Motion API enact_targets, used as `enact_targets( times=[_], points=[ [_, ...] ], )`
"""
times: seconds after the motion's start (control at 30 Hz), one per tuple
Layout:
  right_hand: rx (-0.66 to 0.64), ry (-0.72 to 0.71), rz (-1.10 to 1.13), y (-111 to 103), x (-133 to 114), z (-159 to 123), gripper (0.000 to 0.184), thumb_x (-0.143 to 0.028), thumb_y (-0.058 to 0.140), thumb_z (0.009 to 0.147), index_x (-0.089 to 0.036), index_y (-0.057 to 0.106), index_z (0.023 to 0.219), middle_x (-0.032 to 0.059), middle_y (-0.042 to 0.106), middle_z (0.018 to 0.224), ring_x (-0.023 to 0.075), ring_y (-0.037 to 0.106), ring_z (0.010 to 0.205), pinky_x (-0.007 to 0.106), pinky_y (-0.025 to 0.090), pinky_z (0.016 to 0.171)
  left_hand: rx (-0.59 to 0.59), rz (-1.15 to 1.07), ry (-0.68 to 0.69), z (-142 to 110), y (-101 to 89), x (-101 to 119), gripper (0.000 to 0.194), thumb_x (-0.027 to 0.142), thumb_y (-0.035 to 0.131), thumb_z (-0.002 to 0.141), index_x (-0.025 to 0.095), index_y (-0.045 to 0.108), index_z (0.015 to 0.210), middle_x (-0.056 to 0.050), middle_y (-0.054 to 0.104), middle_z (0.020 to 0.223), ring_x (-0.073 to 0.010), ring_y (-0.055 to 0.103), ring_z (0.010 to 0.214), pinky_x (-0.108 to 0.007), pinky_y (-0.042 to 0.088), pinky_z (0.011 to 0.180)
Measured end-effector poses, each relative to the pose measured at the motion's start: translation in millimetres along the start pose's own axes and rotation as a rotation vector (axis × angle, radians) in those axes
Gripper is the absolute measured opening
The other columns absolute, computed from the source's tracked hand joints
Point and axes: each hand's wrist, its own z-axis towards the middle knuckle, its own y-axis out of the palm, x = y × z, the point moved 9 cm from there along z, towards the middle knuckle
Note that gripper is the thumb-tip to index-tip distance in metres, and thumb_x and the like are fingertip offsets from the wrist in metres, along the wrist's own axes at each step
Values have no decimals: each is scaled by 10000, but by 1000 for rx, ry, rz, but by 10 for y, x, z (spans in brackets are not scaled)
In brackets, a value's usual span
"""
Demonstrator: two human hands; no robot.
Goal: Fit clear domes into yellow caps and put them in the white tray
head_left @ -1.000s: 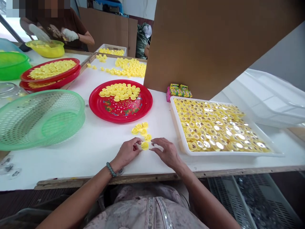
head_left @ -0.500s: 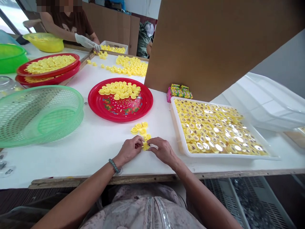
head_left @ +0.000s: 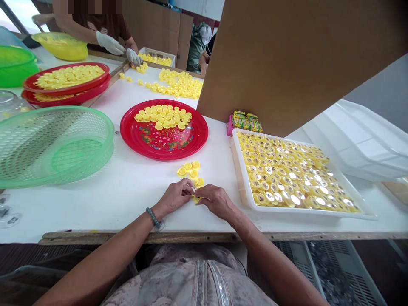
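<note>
Between my two hands, low over the white table, is a small round yellow plastic piece point(head_left: 196, 199), mostly covered by fingers. My left hand point(head_left: 176, 195) is closed, pinching it from the left. From the right, my right hand point(head_left: 218, 200) closes on the same piece with thumb and fingers. Just beyond the fingertips lie several loose yellow plastic pieces point(head_left: 193, 173). Farther off, a red round tray point(head_left: 165, 148) with a flower print carries a group of such pieces point(head_left: 164, 115) at its far side.
At right stands a white tray point(head_left: 244, 193) full of yellow pieces with shiny picture discs. A green mesh basket point(head_left: 95, 163) stands left, near stacked red trays point(head_left: 86, 95). A cardboard panel point(head_left: 270, 63) rises behind. Across the table, a person's gloved hand point(head_left: 134, 57) touches yellow pieces.
My right fingers have come down over the yellow piece, covering more of it. The co-worker's gloved hands have moved apart. The view has tilted slightly.
</note>
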Motion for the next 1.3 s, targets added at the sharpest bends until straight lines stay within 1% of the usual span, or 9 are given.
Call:
enact_targets(
  times=[0.27,0.43,0.5,0.77,0.9,1.0,1.07,1.2,1.3],
  points=[
    [18,52,-53,21,-9,-3,195,-91,656,729,-214,703,874,40,706,868,189,649,847,276,499,752,9,-60,-60,-12,-8,-89,323,141,529,689,182,489,1007,-21,660,824,-176,611,763,-300,488,729],
    [189,157,62,-18,46,-158,198,-172,655,750,-236,688,933,30,699,929,174,652,855,278,510,786,53,40,-70,-92,-16,-120,458,167,545,689,195,476,1141,-32,646,916,-158,600,725,-301,507,720],
    [219,182,92,1,55,-211,203,-190,648,758,-242,682,951,27,696,930,172,652,853,275,513,779,53,90,-60,-106,8,-101,471,159,537,694,202,472,1159,-28,650,917,-153,595,706,-295,506,712],
    [226,148,81,50,16,-257,203,-195,627,785,-234,669,980,38,688,961,171,639,895,287,503,815,46,168,-17,-75,54,-39,395,145,523,720,218,490,1106,14,661,814,-153,605,691,-259,492,669],
    [248,138,95,33,-16,-275,206,-196,627,778,-240,676,973,39,688,961,174,641,899,295,511,824,150,200,-15,-76,-73,-66,386,133,505,712,222,499,1087,19,657,798,-156,615,701,-262,493,679],
    [283,187,129,-79,-18,-289,193,-224,625,779,-224,683,963,53,687,954,170,645,844,278,525,761,252,224,-32,-102,-229,-74,363,154,513,719,225,509,1075,17,655,804,-159,618,707,-264,493,676],
    [241,261,122,-130,29,-299,187,-246,648,756,-213,693,934,53,694,898,161,642,743,261,521,672,288,232,-40,-122,-304,-65,337,173,524,723,225,526,1056,15,657,805,-159,616,707,-263,491,679],
    [-39,388,140,-27,163,-358,185,-287,738,643,-213,727,813,-3,668,643,129,587,552,218,448,509,301,250,-69,-143,-357,-61,265,205,529,730,218,561,992,16,658,778,-157,609,671,-258,483,662],
    [-52,465,210,-54,253,-427,233,-328,732,644,-202,729,840,-7,650,620,122,566,556,203,410,477,283,261,-81,-139,-343,-74,243,215,527,731,220,571,970,20,656,767,-158,604,657,-257,475,650]
  ],
)
